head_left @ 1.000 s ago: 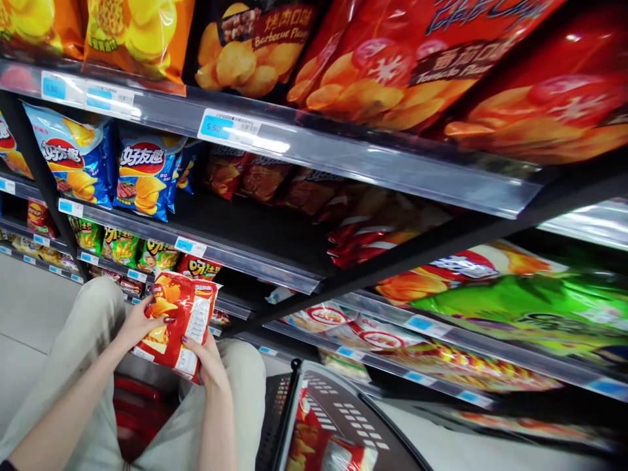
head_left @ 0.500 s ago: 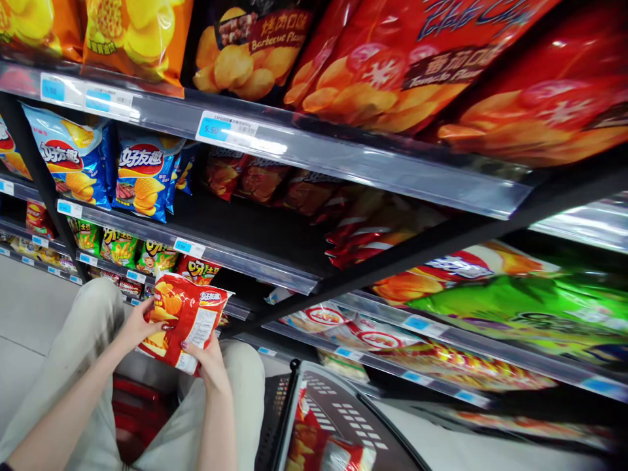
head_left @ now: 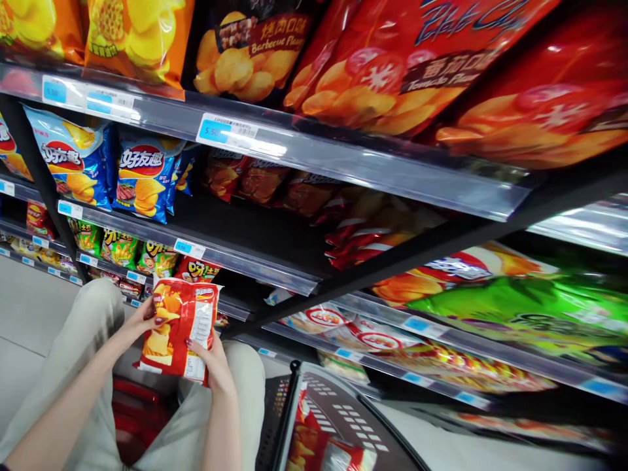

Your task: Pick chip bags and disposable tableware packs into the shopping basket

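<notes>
A red bag of chips [head_left: 182, 327] is held up between my knees, its printed side with a white text panel facing me. My left hand [head_left: 142, 322] grips its left edge, thumb in front and the other fingers hidden behind. On the right edge, my right hand [head_left: 213, 360] is closed around the bag, its thumb across the front near the text panel. Just beyond the bag, smaller red and green snack bags [head_left: 157, 257] stand on a low shelf.
Blue chip bags [head_left: 142, 173] stand on the middle shelf, with red bags [head_left: 260, 178] deeper in. Larger bags [head_left: 383, 78] fill the upper shelf. A dark shopping basket [head_left: 343, 409] with red bags inside sits to my right. A slanting black shelf post [head_left: 392, 255] divides the shelving.
The bag has turned a little between my hands and its right side has shifted slightly left and down. Both hands have kept their grip, and the shelves and basket look the same.
</notes>
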Action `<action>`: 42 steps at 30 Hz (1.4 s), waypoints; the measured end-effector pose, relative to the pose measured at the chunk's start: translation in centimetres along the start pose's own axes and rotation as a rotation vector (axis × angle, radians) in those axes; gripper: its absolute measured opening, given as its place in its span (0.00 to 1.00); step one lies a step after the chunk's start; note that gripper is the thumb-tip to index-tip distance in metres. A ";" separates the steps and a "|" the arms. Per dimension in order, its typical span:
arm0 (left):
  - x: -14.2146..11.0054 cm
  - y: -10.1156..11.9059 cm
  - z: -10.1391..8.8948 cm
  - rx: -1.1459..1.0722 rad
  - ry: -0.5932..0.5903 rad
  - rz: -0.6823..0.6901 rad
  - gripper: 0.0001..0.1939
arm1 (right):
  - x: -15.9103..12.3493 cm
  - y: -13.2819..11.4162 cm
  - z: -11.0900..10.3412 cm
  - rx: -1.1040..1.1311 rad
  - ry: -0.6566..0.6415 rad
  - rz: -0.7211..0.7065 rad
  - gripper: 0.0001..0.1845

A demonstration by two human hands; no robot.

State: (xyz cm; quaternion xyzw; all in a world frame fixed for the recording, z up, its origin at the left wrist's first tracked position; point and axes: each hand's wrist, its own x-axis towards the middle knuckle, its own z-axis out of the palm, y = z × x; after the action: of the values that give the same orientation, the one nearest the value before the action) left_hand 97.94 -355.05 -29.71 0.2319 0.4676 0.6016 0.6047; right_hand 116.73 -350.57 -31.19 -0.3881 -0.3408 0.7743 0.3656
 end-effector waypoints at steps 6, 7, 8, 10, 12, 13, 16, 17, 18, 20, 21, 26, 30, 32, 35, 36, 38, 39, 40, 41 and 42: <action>0.6 -0.1 -0.7 -0.056 0.200 0.092 0.25 | -0.4 -0.3 0.5 -0.113 -0.121 0.002 0.39; 0.6 -0.1 -0.7 -0.054 0.212 0.092 0.23 | -0.4 -0.3 0.6 -0.123 -0.127 0.002 0.39; 0.5 0.0 -0.6 -0.054 0.222 0.092 0.23 | -0.4 -0.3 0.7 -0.127 -0.134 0.002 0.39; 0.5 0.1 -0.5 -0.061 0.237 0.093 0.23 | -0.3 -0.2 0.7 -0.128 -0.148 0.001 0.38; 0.4 0.2 -0.3 -0.075 0.247 0.096 0.24 | -0.2 -0.1 0.6 -0.134 -0.155 -0.002 0.37; 0.4 0.2 -0.3 -0.083 0.253 0.099 0.24 | -0.2 -0.1 0.6 -0.136 -0.157 -0.003 0.36; 0.4 0.2 -0.1 -0.109 0.274 0.115 0.24 | -0.3 -0.1 0.7 -0.123 -0.169 0.004 0.37; 0.4 0.1 0.0 -0.117 0.285 0.122 0.24 | -0.3 -0.1 0.7 -0.115 -0.169 0.006 0.37; 0.5 0.1 0.0 -0.125 0.299 0.131 0.23 | -0.3 -0.2 0.8 -0.109 -0.168 0.006 0.37; 0.5 0.0 0.0 -0.140 0.330 0.149 0.22 | -0.3 -0.1 0.9 -0.105 -0.168 0.002 0.38; 0.5 0.0 0.0 -0.146 0.345 0.157 0.22 | -0.2 -0.1 0.9 -0.105 -0.174 0.000 0.38; 0.4 0.0 0.1 -0.162 0.405 0.168 0.19 | 0.5 0.4 1.0 -0.101 -0.250 0.000 0.42; 0.1 0.1 0.3 -0.150 0.450 0.164 0.17 | 0.3 0.4 1.2 -0.101 -0.272 0.020 0.41; 0.0 0.2 0.3 -0.143 0.475 0.162 0.16 | 0.2 0.4 1.3 -0.111 -0.280 0.028 0.40; 0.0 0.4 0.2 -0.124 0.497 0.155 0.16 | 0.1 0.7 1.3 -0.140 -0.311 0.025 0.39; 0.1 0.4 0.1 -0.111 0.496 0.155 0.17 | 0.2 0.9 1.2 -0.150 -0.310 0.012 0.39; 0.0 0.4 -0.1 -0.067 0.475 0.156 0.17 | 0.5 1.3 1.0 -0.144 -0.252 -0.074 0.38; 0.0 0.4 -0.2 -0.038 0.458 0.156 0.17 | 0.7 1.4 1.0 -0.123 -0.202 -0.146 0.36; 0.0 0.3 -0.2 -0.005 0.439 0.157 0.17 | 0.9 1.4 0.9 -0.092 -0.146 -0.230 0.33; 0.0 0.1 -0.3 0.028 0.419 0.156 0.16 | 1.1 1.4 0.8 -0.058 -0.091 -0.311 0.30; 0.0 0.0 -0.3 0.059 0.400 0.154 0.15 | 1.3 1.3 0.6 -0.034 -0.036 -0.374 0.27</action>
State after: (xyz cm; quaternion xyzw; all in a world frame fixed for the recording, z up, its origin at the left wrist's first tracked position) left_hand 97.65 -355.12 -29.88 0.1607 0.5767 0.6659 0.4451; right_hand 115.24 -350.32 -32.40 -0.3103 -0.4264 0.6938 0.4905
